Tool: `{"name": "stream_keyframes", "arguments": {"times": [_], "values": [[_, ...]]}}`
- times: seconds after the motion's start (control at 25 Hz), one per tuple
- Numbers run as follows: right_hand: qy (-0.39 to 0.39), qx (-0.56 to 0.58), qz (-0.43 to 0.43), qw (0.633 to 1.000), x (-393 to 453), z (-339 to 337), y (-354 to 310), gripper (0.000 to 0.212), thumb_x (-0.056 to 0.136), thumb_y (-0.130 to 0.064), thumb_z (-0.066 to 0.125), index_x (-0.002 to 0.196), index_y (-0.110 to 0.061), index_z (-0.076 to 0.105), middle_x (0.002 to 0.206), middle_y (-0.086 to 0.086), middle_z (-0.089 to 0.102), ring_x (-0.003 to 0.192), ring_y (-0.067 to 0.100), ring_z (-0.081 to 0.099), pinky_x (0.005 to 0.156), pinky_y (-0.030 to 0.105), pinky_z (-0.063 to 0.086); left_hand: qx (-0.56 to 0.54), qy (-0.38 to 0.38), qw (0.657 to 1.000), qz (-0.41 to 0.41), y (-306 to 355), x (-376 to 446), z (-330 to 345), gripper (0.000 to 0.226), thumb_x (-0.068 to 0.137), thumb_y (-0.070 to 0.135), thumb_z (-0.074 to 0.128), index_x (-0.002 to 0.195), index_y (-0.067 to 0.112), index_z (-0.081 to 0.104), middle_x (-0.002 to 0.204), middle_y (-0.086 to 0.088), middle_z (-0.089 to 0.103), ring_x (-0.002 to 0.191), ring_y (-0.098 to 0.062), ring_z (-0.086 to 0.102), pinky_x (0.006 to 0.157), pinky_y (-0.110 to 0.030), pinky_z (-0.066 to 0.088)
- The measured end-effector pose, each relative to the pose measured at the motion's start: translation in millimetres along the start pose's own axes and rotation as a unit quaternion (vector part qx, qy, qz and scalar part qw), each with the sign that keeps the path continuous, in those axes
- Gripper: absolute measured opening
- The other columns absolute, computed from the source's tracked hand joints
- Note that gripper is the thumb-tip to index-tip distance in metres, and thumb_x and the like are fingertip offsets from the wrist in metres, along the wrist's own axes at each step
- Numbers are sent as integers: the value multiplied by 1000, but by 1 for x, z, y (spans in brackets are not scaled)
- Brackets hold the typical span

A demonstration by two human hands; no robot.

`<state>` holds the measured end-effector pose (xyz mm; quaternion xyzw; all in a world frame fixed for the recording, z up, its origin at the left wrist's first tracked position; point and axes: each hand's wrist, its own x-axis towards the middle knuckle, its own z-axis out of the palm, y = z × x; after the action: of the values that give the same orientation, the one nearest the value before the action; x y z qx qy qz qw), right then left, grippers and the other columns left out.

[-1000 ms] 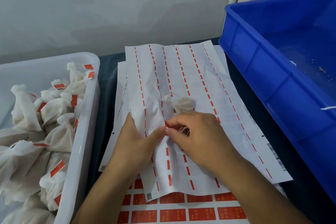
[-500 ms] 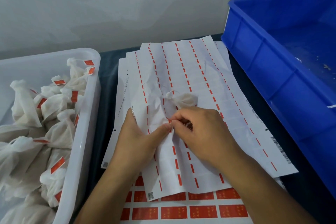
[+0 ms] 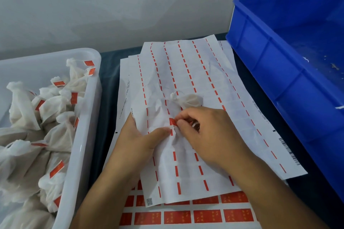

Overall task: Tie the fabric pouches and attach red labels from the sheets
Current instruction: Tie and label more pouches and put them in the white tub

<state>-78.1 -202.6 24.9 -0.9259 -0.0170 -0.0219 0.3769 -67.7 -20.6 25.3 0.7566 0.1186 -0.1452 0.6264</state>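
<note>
Change: red label (image 3: pixel 172 121) now lifted higher off the sheet (image 3: pixel 186 154) than 1 s ago.
Right hand (image 3: pixel 206 134): pinches label.
Left hand (image 3: pixel 141 139): grips sheet.
Meaning: label almost free for the pouch (image 3: pixel 188 100).

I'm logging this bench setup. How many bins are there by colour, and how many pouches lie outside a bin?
White bin: 1
Blue bin: 1
Pouch outside a bin, on the label sheet: 1
Total: 3
</note>
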Motion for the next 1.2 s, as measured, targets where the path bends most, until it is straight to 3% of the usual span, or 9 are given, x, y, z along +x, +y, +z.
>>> {"name": "stream_keyframes", "arguments": {"times": [0.2, 0.36, 0.52, 0.68, 0.8, 0.96, 1.08, 1.2], "values": [[-20, 28, 3, 999, -2, -6, -3, 23, 96, -52, 64, 114, -40, 71, 104, -23, 72, 87, -2, 65, 86, 14, 53, -20, 1, 1000, -13, 0, 2, 0, 59, 77, 37, 87, 125, 49, 54, 106, 12, 76, 83, -22, 79, 65, -46, 65], [-10, 12, -13, 1000, -2, -6, -4, 28, 93, -56, 64, 114, -40, 73, 105, -22, 73, 86, -1, 65, 82, 8, 47, -28, -5, 1000, 8, 0, 2, 1, 61, 73, 46, 86, 125, 49, 55, 106, 14, 77, 86, -20, 79, 65, -42, 65], [-29, 27, -9, 999, -2, -5, -3, 30, 90, -57, 66, 114, -40, 75, 104, -22, 74, 80, -8, 60, 74, 2, 37, -24, -2, 999, 45, -2, 0, 6, 45, 78, 38, 85, 103, 62, 56, 95, 20, 76, 75, -13, 78, 51, -28, 60], [-41, 46, 9, 998, -1, 0, -2, 22, 92, -50, 69, 110, -40, 76, 99, -22, 75, 80, -9, 63, 72, 2, 42, -16, -4, 999, 45, -4, 1, 7, 48, 83, 33, 82, 118, 51, 55, 95, 15, 77, 75, -15, 78, 51, -28, 60], [-25, 40, 16, 999, -1, 4, -1, 19, 92, -49, 69, 106, -37, 76, 94, -21, 74, 79, -5, 65, 72, 5, 46, -11, -14, 999, 33, -4, 1, 5, 56, 84, 35, 81, 131, 45, 52, 103, 10, 77, 81, -19, 79, 59, -36, 63], [5, 12, -4, 1000, -1, 6, -1, 16, 95, -49, 67, 99, -35, 75, 88, -20, 72, 74, -1, 65, 72, 9, 49, -16, -16, 999, 38, -4, 0, 5, 55, 84, 36, 81, 129, 48, 52, 102, 13, 77, 81, -19, 79, 59, -36, 63], [20, 20, -11, 1000, 0, 7, 0, 13, 96, -45, 66, 94, -35, 73, 80, -24, 67, 73, -3, 64, 63, 2, 46, -20, -8, 999, 30, -3, 1, 5, 55, 82, 36, 82, 126, 50, 52, 102, 13, 77, 79, -19, 79, 57, -37, 63], [38, 62, -2, 997, 1, 10, 1, 10, 96, -41, 67, 90, -36, 71, 75, -30, 60, 93, -11, 60, 71, -5, 42, 1, 11, 999, 45, -3, 2, 4, 60, 80, 38, 84, 130, 48, 52, 107, 15, 76, 84, -15, 78, 63, -36, 64]]}}
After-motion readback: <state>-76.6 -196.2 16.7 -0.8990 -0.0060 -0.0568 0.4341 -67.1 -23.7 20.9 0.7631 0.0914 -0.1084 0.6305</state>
